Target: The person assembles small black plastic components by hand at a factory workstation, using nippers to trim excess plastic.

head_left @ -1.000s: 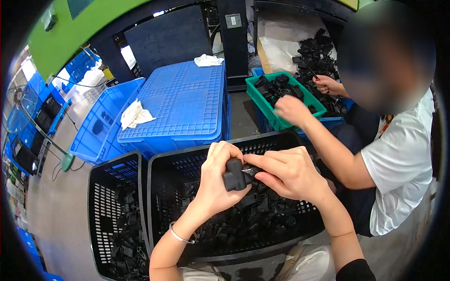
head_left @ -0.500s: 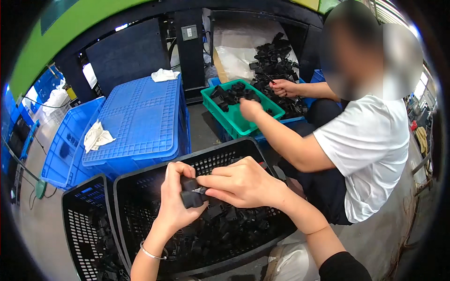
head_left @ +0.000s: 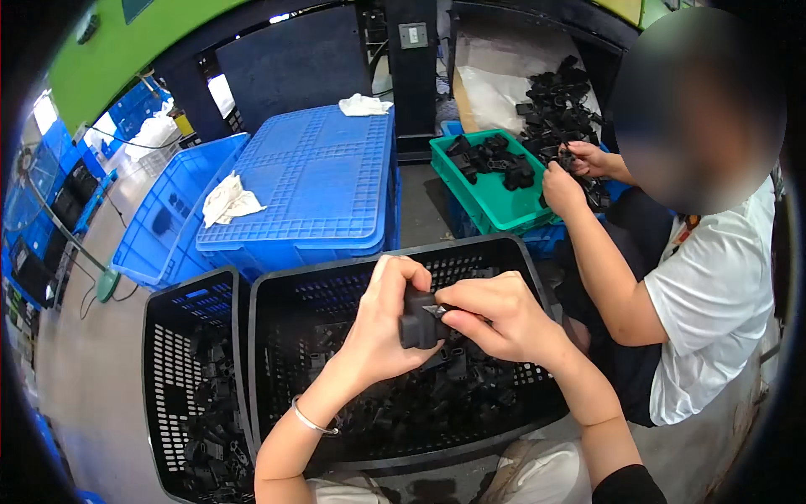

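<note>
My left hand [head_left: 375,326] is closed round a black moulded plastic part [head_left: 416,331], gripping it above the large black crate. In my right hand [head_left: 510,316], thumb and fingers pinch a small blade [head_left: 433,310] with a pointed silvery tip. That tip lies against the right side of the part; most of the tool is hidden by my fingers. Below both hands, many similar black parts [head_left: 470,386] lie loose in the large perforated black crate [head_left: 262,353].
A narrower black crate [head_left: 168,395] with more parts stands at the left. Beyond are a lidded blue bin [head_left: 302,168] with white cloths and an open blue bin [head_left: 138,252]. At the right, a seated co-worker [head_left: 714,277] handles parts beside a green tray [head_left: 504,220].
The view has swung left, so everything sits further right. My hands keep their hold, with the blade still at the part. The co-worker's hands have come together, away from the green tray's parts.
</note>
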Available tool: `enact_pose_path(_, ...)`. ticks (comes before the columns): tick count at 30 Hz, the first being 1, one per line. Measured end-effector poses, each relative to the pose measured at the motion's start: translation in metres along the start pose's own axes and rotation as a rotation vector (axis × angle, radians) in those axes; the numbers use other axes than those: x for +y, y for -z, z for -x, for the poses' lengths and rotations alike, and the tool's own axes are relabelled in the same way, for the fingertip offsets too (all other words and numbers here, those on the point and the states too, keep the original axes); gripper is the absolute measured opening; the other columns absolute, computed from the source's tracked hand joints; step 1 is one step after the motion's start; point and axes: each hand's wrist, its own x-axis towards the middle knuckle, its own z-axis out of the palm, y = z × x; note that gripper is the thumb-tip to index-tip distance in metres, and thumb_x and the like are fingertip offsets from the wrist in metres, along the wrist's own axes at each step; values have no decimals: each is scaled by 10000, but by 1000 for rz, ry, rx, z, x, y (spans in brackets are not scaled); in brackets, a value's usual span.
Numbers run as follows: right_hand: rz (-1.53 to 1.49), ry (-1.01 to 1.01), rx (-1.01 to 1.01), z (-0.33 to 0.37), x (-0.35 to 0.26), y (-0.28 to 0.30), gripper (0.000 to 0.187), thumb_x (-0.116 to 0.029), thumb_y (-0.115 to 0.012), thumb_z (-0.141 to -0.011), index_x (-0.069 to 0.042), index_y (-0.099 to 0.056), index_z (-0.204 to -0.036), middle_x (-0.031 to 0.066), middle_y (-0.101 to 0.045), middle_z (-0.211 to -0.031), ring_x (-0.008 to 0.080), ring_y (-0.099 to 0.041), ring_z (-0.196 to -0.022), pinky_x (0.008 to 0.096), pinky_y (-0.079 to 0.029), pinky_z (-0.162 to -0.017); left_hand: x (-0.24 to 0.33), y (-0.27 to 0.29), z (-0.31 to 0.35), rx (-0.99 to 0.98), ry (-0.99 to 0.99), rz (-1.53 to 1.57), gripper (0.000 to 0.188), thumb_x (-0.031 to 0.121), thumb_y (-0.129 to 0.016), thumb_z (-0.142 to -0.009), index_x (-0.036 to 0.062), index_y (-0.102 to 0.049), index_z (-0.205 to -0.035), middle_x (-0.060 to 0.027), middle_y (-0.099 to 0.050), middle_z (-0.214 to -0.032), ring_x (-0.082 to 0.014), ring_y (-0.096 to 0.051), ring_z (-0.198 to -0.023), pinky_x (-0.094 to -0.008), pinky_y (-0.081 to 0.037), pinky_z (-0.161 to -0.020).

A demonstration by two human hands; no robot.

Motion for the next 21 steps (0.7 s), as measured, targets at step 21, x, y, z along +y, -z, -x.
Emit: enact_pose_path(21,-260,-242,-7,-12,-5,-4,286,-226,-753,-752,0,-602,-840,59,-499,-590,92,-445,-526,250,-359,-485,-2,-1,2,-74,22,-9,574,14,-759,-553,46,-413,-1010,-125,-446,-947,-320,-485,-877,-376,-438,-750)
